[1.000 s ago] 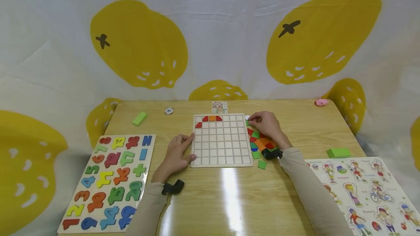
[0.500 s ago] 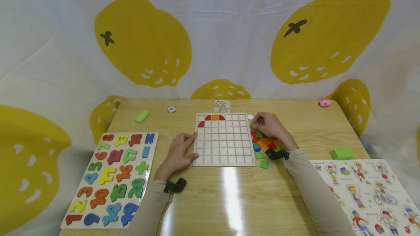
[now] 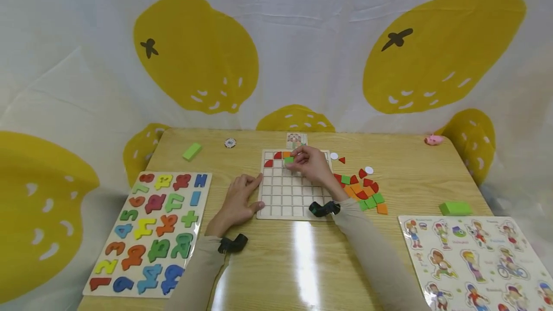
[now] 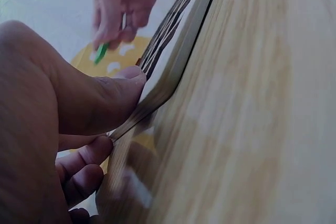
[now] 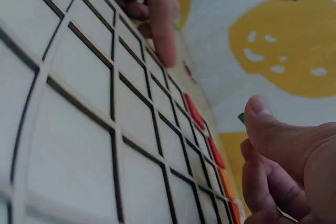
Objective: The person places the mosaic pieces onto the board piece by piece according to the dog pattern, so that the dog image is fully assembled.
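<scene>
My right hand pinches a small green square tile between thumb and fingers, over the upper part of a pale wooden grid board. In the right wrist view, only a green corner shows past my thumb. Red quarter-round tiles and an orange square tile sit in the board's upper left cells. My left hand lies at the board's left side, index finger along the edge and thumb touching the rim near the front corner. My right hand hides some upper cells.
Loose red, orange and green tiles lie right of the board, with white discs nearby. A pattern card lies behind it. A number puzzle stands left, a sports picture puzzle right. Green blocks lie farther out.
My right hand has moved left from the loose tiles to over the board, carrying the green tile. The loose tiles are now uncovered. My left hand stays at the board's edge.
</scene>
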`<state>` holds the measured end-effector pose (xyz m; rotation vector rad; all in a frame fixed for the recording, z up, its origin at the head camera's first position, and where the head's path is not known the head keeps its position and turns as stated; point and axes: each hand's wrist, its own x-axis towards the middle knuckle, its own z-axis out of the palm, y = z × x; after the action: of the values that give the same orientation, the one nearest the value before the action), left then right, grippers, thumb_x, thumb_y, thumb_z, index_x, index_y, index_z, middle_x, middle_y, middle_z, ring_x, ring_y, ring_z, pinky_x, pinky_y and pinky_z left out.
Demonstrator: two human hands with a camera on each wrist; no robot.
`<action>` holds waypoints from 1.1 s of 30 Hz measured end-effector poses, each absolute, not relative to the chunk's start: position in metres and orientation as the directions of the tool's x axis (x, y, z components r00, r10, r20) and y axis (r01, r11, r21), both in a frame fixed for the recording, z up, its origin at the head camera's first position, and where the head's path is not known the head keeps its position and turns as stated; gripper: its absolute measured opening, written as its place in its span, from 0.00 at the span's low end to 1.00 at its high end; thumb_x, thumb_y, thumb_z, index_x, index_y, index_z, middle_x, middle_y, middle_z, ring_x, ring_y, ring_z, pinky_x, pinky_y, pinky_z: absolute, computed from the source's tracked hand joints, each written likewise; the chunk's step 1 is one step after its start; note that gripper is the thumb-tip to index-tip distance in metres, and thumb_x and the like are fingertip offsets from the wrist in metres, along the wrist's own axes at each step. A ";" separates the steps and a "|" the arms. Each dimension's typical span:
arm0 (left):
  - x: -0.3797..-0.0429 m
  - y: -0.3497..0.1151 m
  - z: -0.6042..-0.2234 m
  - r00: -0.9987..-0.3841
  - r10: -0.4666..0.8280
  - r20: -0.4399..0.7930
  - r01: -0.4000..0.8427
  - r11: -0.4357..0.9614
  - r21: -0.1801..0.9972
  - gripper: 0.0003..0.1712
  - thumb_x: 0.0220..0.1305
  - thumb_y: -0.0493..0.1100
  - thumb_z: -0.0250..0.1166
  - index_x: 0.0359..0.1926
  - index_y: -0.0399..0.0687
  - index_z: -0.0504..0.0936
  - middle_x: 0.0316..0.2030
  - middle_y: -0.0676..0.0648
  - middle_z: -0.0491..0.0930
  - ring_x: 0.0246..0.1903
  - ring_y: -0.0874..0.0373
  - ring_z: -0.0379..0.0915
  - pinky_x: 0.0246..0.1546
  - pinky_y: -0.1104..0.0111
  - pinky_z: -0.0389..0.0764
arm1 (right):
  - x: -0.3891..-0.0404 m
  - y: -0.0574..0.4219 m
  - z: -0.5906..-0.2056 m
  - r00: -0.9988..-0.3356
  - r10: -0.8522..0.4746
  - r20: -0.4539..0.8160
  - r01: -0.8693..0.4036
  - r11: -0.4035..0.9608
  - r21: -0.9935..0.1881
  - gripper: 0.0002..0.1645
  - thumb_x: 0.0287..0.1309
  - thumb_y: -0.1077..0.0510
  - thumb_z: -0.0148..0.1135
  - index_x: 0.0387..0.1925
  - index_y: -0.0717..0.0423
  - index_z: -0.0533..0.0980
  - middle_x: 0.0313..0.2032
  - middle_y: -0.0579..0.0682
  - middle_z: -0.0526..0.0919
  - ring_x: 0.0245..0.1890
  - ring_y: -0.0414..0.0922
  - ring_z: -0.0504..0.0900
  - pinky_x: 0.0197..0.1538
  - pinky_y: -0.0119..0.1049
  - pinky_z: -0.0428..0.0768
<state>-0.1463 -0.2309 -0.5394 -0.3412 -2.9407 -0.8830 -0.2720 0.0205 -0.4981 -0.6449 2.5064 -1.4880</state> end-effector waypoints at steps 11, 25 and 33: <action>-0.149 -0.226 -0.537 -0.964 0.225 0.144 0.267 0.793 0.547 0.48 0.56 0.50 0.70 0.75 0.53 0.60 0.52 0.47 0.67 0.50 0.53 0.60 0.54 0.55 0.61 | -0.262 -0.029 -0.510 -0.872 -0.477 0.112 -0.415 0.596 -0.687 0.25 0.40 0.41 0.80 0.40 0.45 0.82 0.32 0.39 0.84 0.32 0.36 0.80 0.37 0.37 0.75; -0.146 -0.232 -0.537 -0.963 0.222 0.152 0.269 0.796 0.542 0.47 0.56 0.49 0.70 0.75 0.50 0.61 0.52 0.46 0.67 0.49 0.52 0.60 0.54 0.55 0.61 | -0.261 -0.039 -0.513 -0.858 -0.500 0.121 -0.446 0.605 -0.660 0.13 0.51 0.46 0.75 0.36 0.45 0.85 0.28 0.38 0.83 0.27 0.35 0.79 0.33 0.35 0.75; -0.145 -0.230 -0.537 -0.974 0.197 0.107 0.224 0.811 0.541 0.47 0.57 0.50 0.70 0.76 0.54 0.60 0.55 0.47 0.67 0.52 0.52 0.60 0.57 0.54 0.61 | -0.261 0.000 -0.503 -0.820 -0.548 0.168 -0.462 0.459 -0.759 0.18 0.54 0.49 0.73 0.45 0.52 0.84 0.33 0.42 0.83 0.31 0.40 0.79 0.37 0.35 0.78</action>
<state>-0.1449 -0.2302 -0.5371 -0.3427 -2.9455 -0.8891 -0.2609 -0.0001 -0.5032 -0.9016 2.5970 -1.3019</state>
